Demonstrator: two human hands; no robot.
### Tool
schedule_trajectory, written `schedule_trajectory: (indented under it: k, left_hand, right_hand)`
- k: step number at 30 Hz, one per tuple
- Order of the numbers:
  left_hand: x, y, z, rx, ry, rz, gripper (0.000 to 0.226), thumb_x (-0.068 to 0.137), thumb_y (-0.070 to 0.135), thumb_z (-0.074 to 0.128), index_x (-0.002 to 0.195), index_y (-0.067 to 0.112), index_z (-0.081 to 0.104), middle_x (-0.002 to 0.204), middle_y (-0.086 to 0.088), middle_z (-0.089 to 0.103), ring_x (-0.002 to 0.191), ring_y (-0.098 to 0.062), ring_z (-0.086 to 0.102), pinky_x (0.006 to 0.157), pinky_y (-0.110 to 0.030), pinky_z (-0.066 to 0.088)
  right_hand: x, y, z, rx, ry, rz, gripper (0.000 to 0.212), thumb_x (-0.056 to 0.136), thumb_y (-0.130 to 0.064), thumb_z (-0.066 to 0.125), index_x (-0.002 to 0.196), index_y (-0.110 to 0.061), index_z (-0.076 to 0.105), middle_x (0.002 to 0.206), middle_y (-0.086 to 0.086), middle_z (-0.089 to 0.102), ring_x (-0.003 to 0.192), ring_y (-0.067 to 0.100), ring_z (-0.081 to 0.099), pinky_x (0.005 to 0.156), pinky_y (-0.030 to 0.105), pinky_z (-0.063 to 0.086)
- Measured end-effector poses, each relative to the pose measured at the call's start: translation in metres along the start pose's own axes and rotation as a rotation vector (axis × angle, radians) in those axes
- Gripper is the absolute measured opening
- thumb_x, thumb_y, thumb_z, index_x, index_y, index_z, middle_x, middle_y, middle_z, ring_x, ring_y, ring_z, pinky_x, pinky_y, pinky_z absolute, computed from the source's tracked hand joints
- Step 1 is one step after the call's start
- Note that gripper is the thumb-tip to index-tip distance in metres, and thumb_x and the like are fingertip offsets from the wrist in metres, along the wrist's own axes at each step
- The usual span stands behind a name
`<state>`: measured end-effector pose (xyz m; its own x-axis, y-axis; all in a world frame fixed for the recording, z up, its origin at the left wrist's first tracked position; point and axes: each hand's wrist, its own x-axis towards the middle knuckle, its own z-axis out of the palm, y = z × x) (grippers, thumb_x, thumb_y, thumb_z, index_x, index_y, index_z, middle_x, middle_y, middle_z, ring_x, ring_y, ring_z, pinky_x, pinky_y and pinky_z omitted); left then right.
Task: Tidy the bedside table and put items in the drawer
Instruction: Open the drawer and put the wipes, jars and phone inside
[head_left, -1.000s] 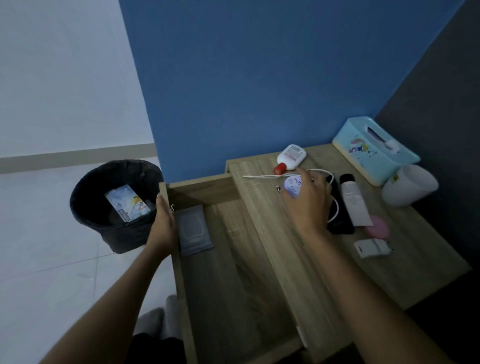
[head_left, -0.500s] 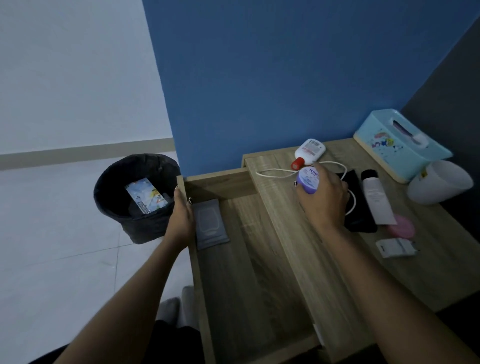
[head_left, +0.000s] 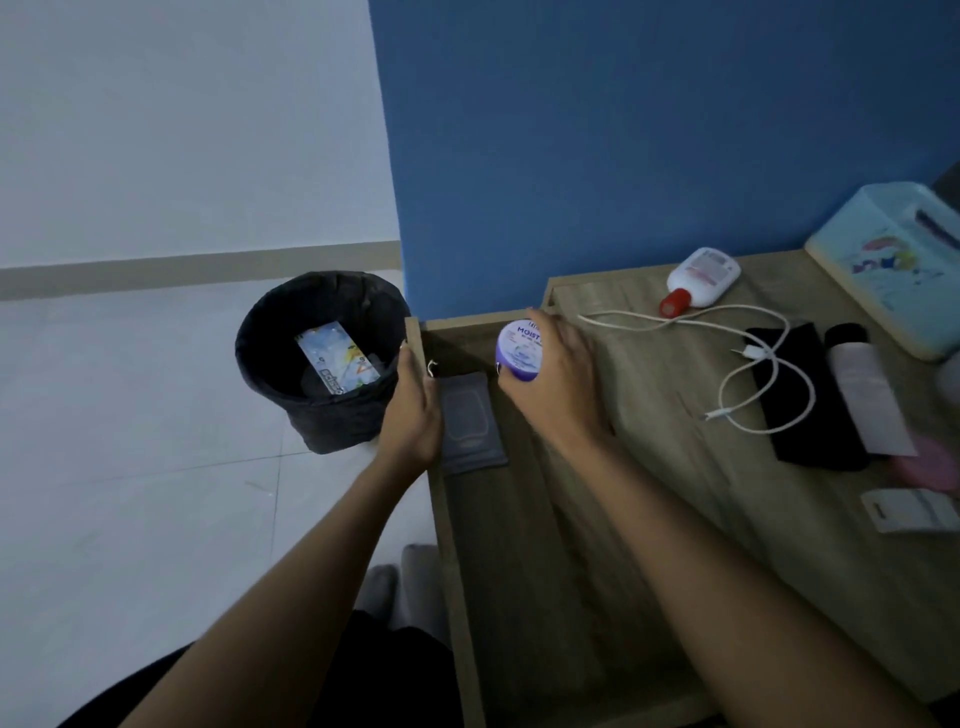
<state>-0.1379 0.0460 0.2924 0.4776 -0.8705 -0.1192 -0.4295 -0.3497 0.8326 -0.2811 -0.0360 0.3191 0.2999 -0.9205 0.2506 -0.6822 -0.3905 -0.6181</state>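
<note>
My right hand (head_left: 558, 382) holds a round purple-lidded moisturiser jar (head_left: 519, 351) over the far end of the open wooden drawer (head_left: 519, 571). My left hand (head_left: 413, 410) grips the drawer's left wall. A grey wipes pack (head_left: 470, 428) lies inside the drawer at its far left. On the bedside table (head_left: 675, 415) lie a white bottle with a red cap (head_left: 701, 278), a white cable (head_left: 748, 364), a black pouch (head_left: 805, 405), a tube with a black cap (head_left: 862, 389), a pink item (head_left: 930, 467) and a small white object (head_left: 909, 512).
A black bin (head_left: 322, 358) with a colourful packet inside stands on the white floor left of the drawer. A light blue tissue box (head_left: 893, 260) sits at the table's far right against the blue wall. My feet in grey socks (head_left: 400, 582) show below the drawer.
My right hand has lifted the jar off the table top and carried it left, over the drawer. My left hand stays on the drawer wall. The camera has turned left.
</note>
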Motion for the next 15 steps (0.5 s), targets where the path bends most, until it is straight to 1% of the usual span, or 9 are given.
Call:
schedule_trajectory:
  k: [2,3,6,9,11,15]
  left_hand:
    - [0.002,-0.005,0.000,0.062,0.041,0.029,0.059,0.102,0.030,0.027,0.151,0.013,-0.001,0.161,-0.009,0.010,0.147,-0.026,0.018,0.117,-0.034,0.018]
    - [0.002,-0.004,0.000,0.115,0.071,0.058,0.059,0.102,0.028,0.028,0.151,0.012,-0.001,0.161,-0.009,0.008,0.148,-0.024,0.014,0.117,-0.035,0.018]
    - [0.004,0.000,-0.003,0.327,0.135,0.219,0.059,0.101,0.022,0.029,0.151,0.010,-0.001,0.161,-0.010,0.003,0.149,-0.023,0.004,0.118,-0.036,0.016]
    - [0.006,0.000,-0.007,0.548,0.080,0.350,0.056,0.101,0.018,0.029,0.150,0.003,0.006,0.160,-0.015,0.003,0.149,-0.026,-0.002,0.119,-0.031,0.002]
    - [0.006,-0.001,-0.009,0.574,0.067,0.375,0.055,0.100,0.016,0.030,0.149,0.001,0.010,0.160,-0.016,0.003,0.149,-0.026,-0.004,0.117,-0.028,-0.002]
    - [0.007,-0.005,-0.008,0.525,0.066,0.373,0.057,0.098,0.012,0.032,0.150,0.001,0.009,0.160,-0.015,0.003,0.149,-0.025,-0.003,0.118,-0.028,0.002]
  right_hand:
    - [0.001,0.006,0.018,-0.067,-0.018,0.023,0.068,0.071,-0.029,0.073,0.134,-0.018,0.048,0.122,0.010,0.054,0.112,0.030,0.050,0.083,0.027,0.040]
    - [0.001,0.009,0.023,-0.109,-0.025,0.025,0.068,0.070,-0.030,0.072,0.133,-0.019,0.048,0.121,0.011,0.054,0.110,0.031,0.051,0.082,0.031,0.042]
    - [0.003,0.019,0.041,-0.155,-0.070,0.068,0.066,0.071,-0.030,0.072,0.132,-0.020,0.048,0.123,0.013,0.052,0.108,0.033,0.050,0.081,0.033,0.042]
    - [0.005,0.032,0.057,-0.171,-0.116,0.121,0.061,0.073,-0.025,0.070,0.129,-0.020,0.049,0.126,0.013,0.049,0.111,0.035,0.049,0.085,0.038,0.045]
    - [0.005,0.041,0.065,-0.174,-0.151,0.161,0.057,0.074,-0.023,0.069,0.128,-0.019,0.049,0.128,0.013,0.047,0.113,0.035,0.048,0.086,0.040,0.046]
    - [0.002,0.052,0.080,-0.181,-0.190,0.180,0.055,0.075,-0.021,0.071,0.126,-0.017,0.049,0.129,0.013,0.046,0.115,0.036,0.049,0.090,0.045,0.048]
